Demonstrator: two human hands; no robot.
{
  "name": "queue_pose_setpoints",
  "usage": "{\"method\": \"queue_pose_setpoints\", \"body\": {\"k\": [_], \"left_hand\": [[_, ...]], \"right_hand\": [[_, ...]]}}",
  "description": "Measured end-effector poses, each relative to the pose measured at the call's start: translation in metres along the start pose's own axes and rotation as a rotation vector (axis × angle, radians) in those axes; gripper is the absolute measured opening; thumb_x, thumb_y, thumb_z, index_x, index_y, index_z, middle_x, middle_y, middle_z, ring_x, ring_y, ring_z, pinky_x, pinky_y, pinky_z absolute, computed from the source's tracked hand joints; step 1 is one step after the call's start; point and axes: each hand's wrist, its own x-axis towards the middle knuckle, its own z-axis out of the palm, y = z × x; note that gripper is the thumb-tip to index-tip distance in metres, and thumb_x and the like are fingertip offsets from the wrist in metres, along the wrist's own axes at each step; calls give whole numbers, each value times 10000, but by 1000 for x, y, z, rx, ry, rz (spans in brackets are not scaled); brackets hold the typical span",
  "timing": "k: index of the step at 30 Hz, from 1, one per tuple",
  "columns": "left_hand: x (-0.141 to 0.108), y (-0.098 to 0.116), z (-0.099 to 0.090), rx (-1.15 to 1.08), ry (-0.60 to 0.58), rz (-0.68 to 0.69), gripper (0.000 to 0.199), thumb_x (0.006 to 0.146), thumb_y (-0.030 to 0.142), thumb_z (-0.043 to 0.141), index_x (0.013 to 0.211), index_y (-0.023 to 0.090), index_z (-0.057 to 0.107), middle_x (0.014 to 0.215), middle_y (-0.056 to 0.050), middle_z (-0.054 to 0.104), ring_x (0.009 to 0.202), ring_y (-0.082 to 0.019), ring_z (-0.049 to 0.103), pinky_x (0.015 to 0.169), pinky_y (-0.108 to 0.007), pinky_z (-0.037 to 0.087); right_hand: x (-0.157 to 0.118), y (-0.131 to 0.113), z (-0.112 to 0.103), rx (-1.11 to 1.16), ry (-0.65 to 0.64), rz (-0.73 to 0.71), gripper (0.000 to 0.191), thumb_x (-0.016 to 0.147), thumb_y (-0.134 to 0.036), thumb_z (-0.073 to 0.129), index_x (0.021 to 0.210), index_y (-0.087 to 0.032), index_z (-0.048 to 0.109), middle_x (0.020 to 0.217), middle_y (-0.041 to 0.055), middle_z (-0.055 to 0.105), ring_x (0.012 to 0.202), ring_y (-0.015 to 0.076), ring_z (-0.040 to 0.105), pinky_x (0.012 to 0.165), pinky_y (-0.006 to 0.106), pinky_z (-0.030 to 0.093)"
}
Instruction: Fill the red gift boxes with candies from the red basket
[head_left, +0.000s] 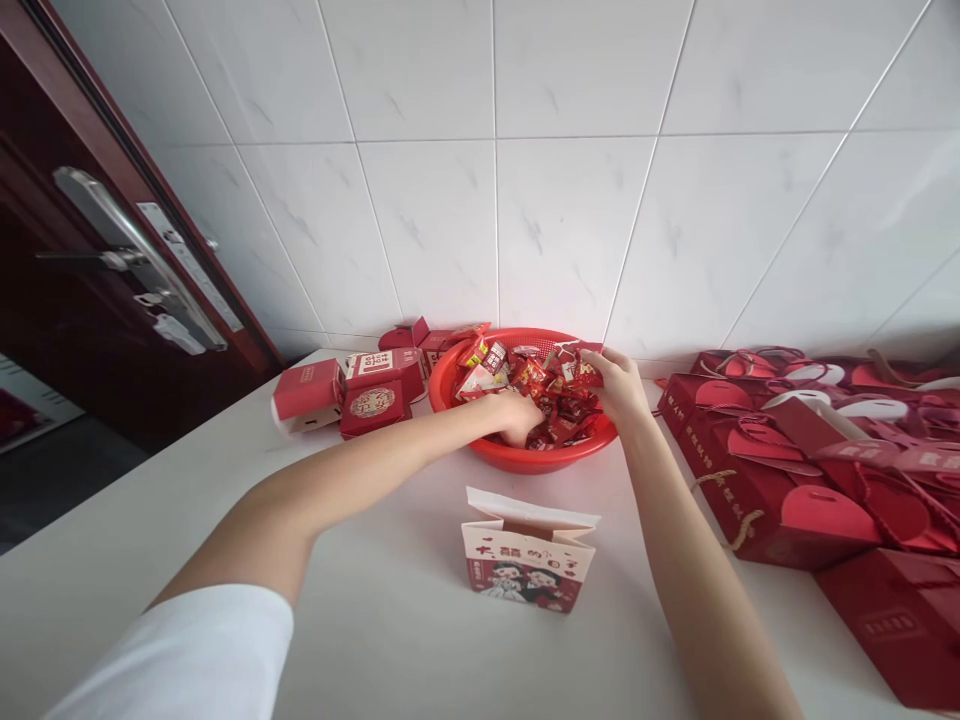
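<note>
A red plastic basket (517, 460) full of small wrapped candies (532, 375) stands against the tiled wall. My left hand (517, 416) is down among the candies, its fingers curled and their tips hidden. At the basket's right side, my right hand (621, 388) is closed on a red candy packet (586, 370) at its fingertips. In front of the basket, a small paper gift box (525, 565) stands upright with its top flaps open. It is cream and red, with a cartoon couple and Chinese characters printed on it.
Several red gift boxes (373, 407) lie left of the basket. Many larger red boxes with cord handles (750, 470) crowd the right side of the white table (360, 620). A dark red door with a metal handle (142, 255) is at the far left.
</note>
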Motion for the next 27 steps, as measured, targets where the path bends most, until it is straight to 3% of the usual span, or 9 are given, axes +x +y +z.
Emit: {"method": "queue_pose_setpoints", "body": {"k": [3,7,13,17,21,24,27], "left_hand": [[6,5,1,-7,33,23,202,532,162,791,707,219,707,739,-99,713,795,-315,665,762,-375,487],[7,1,-3,-4,-39,56,159,533,189,795,634,216,675,623,-67,656,678,-287,634,686,-363,472],[4,-6,-1,-209,-34,131,110,577,155,730,572,214,637,474,27,530,456,-141,459,499,-266,351],[7,-19,-4,-448,22,173,125,597,144,728,573,185,612,520,44,564,490,-112,470,493,-238,339],[6,-39,-9,-797,165,189,289,625,324,834,583,163,598,538,49,552,531,-99,475,543,-237,378],[2,-50,-8,-1006,161,158,372,569,412,897,635,154,638,606,26,623,615,-127,565,620,-261,453],[-1,-55,-4,-1145,146,126,373,547,383,926,716,148,691,670,1,676,685,-153,628,691,-296,507]], "right_hand": [[1,1,-1,1,-20,-6,228,535,-351,797,649,-203,667,598,-12,668,601,160,622,562,286,508],[1,1,-1,17,-10,-3,216,526,-341,793,641,-206,670,600,-9,672,597,162,621,570,291,510],[1,0,-1,-3,-11,0,228,524,-362,784,659,-219,669,612,-12,676,593,173,623,532,288,487],[1,-1,0,33,48,2,214,511,-343,773,659,-215,688,616,-9,688,601,167,622,517,267,473],[2,0,-1,48,85,-5,225,521,-353,772,681,-218,689,653,2,710,636,187,651,527,280,497],[3,1,-2,62,83,-14,245,518,-365,783,682,-217,679,656,6,710,662,205,671,559,309,533],[4,2,-2,54,74,-19,258,525,-378,786,692,-216,675,648,3,702,679,211,679,570,316,543]]}}
